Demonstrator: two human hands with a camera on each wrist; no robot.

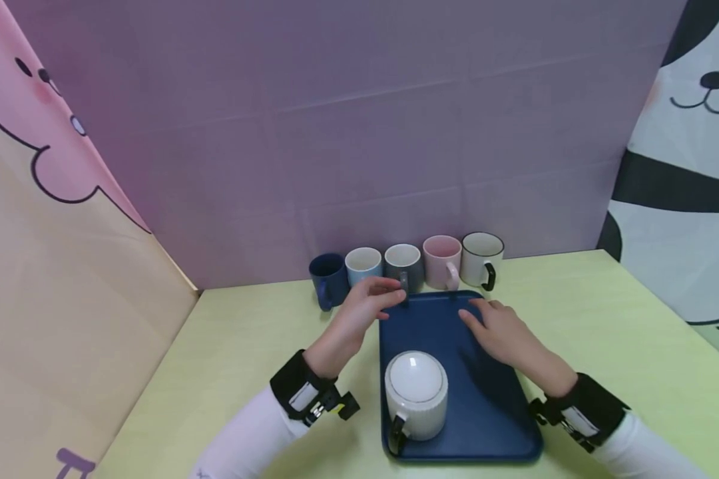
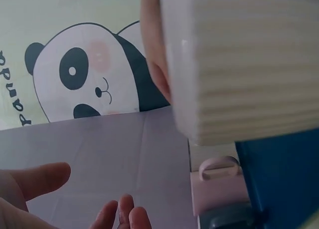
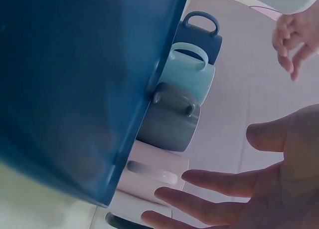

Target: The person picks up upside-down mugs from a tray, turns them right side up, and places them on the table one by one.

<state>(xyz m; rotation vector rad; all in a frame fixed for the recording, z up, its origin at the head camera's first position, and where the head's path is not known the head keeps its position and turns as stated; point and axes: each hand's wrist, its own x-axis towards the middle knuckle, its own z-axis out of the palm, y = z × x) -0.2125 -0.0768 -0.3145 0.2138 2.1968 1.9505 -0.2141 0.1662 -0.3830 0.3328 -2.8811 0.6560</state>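
A white ribbed mug (image 1: 418,399) with a dark handle stands upside down at the near left of a dark blue tray (image 1: 485,426). My left hand (image 1: 359,316) hovers by the tray's far left corner, in front of the grey mug (image 1: 409,269). Its thumb and fingers are apart with nothing between them, as the left wrist view shows. Over the tray's far right part is my right hand (image 1: 506,332), its fingers (image 3: 219,183) spread and holding nothing. The white mug looms large and close in the left wrist view.
Behind the tray, mugs stand in a row along the purple backdrop (image 1: 359,133): dark blue (image 1: 329,283), light blue (image 1: 363,266), the grey one, pink (image 1: 442,259) and white with a black handle (image 1: 479,259). The pale yellow table (image 1: 245,346) extends to both sides.
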